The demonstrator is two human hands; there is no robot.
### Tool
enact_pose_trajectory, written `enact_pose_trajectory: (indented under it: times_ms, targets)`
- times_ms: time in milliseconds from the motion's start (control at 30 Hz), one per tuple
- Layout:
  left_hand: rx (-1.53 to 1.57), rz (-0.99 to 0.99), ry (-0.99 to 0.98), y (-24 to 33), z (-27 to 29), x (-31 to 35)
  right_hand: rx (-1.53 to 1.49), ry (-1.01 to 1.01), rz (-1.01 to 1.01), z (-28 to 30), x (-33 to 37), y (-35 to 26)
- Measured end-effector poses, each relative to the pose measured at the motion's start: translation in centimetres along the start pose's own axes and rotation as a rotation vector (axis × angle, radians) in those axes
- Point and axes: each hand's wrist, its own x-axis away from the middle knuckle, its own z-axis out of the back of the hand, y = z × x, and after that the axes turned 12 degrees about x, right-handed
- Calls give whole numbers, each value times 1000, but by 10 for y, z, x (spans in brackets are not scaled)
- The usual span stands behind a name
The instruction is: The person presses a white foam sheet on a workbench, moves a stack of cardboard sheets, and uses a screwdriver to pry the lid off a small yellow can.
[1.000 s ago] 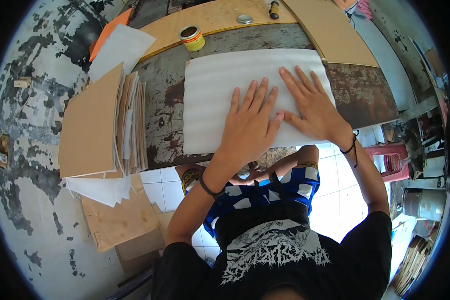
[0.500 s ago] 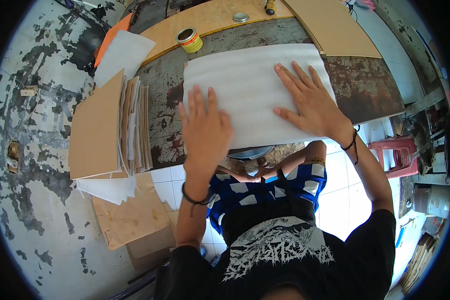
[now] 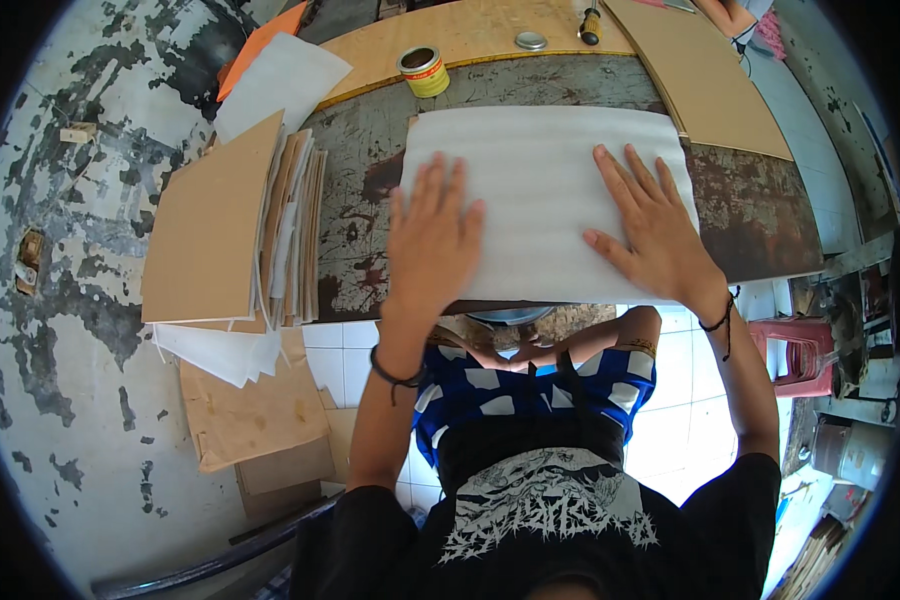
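A white foam sheet [image 3: 540, 200] lies flat near the front edge of the worn dark table [image 3: 760, 215]. Over its left side is my left hand [image 3: 435, 235], fingers stretched out and slightly blurred; whether it presses on the sheet I cannot tell. My right hand [image 3: 662, 225] lies spread on the sheet's right part, thumb pointing inward. Neither hand grips anything. A small brown corner peeks out at the sheet's upper left; what lies beneath is hidden.
Leaning at the table's left is a stack of brown boards [image 3: 215, 225]. A yellow-and-red can [image 3: 425, 75], a round metal lid [image 3: 531, 41] and a screwdriver [image 3: 590, 25] stand or lie at the back. Brown board [image 3: 710, 75] covers the far right. Another person's arm [image 3: 727, 18] shows there.
The whole view has shifted, so the table sits lower and further right. Both hands stay flat over the foam sheet. Another person's arm has come into view at the far right.
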Motion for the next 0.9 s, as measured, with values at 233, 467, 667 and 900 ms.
enact_pose_trajectory:
  times_ms: [233, 467, 667, 900]
  targets:
    - [-19, -254, 65, 34, -9, -39, 13, 12, 10, -2, -4, -1]
    - [102, -212, -62, 18, -27, -50, 15, -11, 12, -2, -2, -2]
    - [69, -135, -49, -21, -10, -59, 29, -15, 24, 0, -4, -1]
    - [52, -172, 78, -23, -20, -50, 50, -44, 28, 1, -3, -1]
